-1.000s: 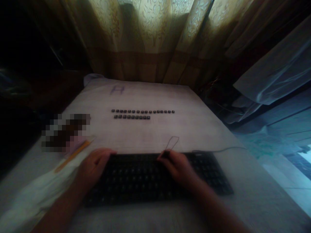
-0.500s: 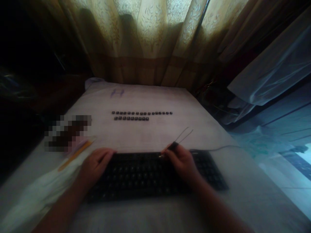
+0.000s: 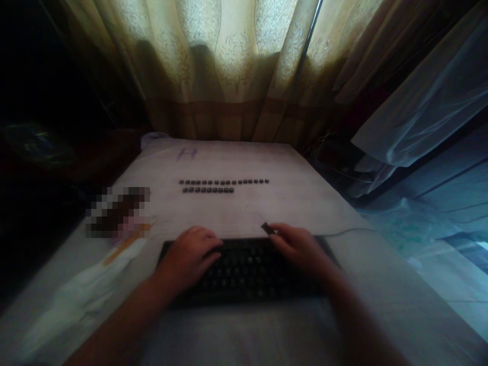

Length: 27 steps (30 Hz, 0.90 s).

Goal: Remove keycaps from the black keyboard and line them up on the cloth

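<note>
A black keyboard lies on the white-covered table, dim and slightly blurred. Over its upper left part rests my left hand, thumb and fingers apart, with no object visible in it. My right hand pinches the dark handle of a wire keycap puller above the keyboard's back edge. The puller's thin wires point away to the back left and barely show. Beyond the keyboard, small black keycaps stand in two neat rows, the nearer one shorter.
On the left are a yellow-orange strip, a crumpled white plastic bag and a pixelated dark item. A cable runs off right from the keyboard. Patterned curtains hang behind the table.
My left hand has moved right from the keyboard's left back corner onto its keys. The puller in my right hand has turned, its wires now pointing back left instead of back right.
</note>
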Available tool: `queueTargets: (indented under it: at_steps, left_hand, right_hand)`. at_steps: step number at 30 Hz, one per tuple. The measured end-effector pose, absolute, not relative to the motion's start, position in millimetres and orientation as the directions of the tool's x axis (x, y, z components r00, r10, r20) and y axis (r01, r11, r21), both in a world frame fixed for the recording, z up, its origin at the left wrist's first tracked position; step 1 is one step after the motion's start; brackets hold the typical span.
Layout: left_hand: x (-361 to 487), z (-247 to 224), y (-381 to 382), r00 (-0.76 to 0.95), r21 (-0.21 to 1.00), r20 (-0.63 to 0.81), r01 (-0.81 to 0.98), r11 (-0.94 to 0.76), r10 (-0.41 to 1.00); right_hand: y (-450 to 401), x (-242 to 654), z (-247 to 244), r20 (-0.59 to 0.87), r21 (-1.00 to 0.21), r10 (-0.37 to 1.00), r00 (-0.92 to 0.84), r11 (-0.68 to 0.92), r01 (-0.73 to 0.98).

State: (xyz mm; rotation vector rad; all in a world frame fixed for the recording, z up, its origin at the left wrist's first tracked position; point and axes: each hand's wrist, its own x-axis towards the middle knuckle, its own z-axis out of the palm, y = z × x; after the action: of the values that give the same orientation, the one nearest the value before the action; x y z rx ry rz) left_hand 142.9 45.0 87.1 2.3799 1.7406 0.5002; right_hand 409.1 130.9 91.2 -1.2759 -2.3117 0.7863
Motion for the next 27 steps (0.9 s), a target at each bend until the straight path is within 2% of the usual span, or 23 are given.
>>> queueTargets:
  at_steps: [3,8,13,16,23,25,27]
  left_hand:
    - [152.9,89.7,54.7,0.331,0.264,0.085,0.902,-0.342,0.94]
    - [156.5,94.5,60.6,0.355,0.22,0.017,0.911,-0.35,0.935]
    - [160.3,97.0,57.9,0.349,0.221,0.007,0.914,-0.341,0.937]
    - [159.6,93.3,56.8,0.325,0.255,0.017,0.913,-0.318,0.946]
    - [152.2,84.6,55.7,0.27,0.429,0.072,0.86,-0.274,0.96]
    - [152.1,87.9,54.4,0.193,0.576,0.061,0.795,-0.193,0.979]
    - [154.8,94.2,53.1,0.06,0.795,-0.033,0.606,-0.01,0.998]
  right_hand:
    - [133.9,428.7,95.9,-0.008,-0.655,0.821,-0.571,0.427,0.623]
    - [136.4,448.4,96.9,-0.153,-0.728,0.79,-0.594,0.316,0.608]
    - [137.8,452.1,99.1,-0.139,-0.66,0.775,-0.616,0.392,0.642]
    - [138.4,453.7,100.9,-0.135,-0.571,0.78,-0.611,0.443,0.691]
    - [142.2,458.8,90.6,0.026,-0.307,0.828,-0.56,0.54,0.784]
    - [143.3,457.4,88.2,0.117,-0.258,0.821,-0.559,0.569,0.781]
    - [141.6,450.6,88.4,0.26,-0.259,0.79,-0.556,0.611,0.748]
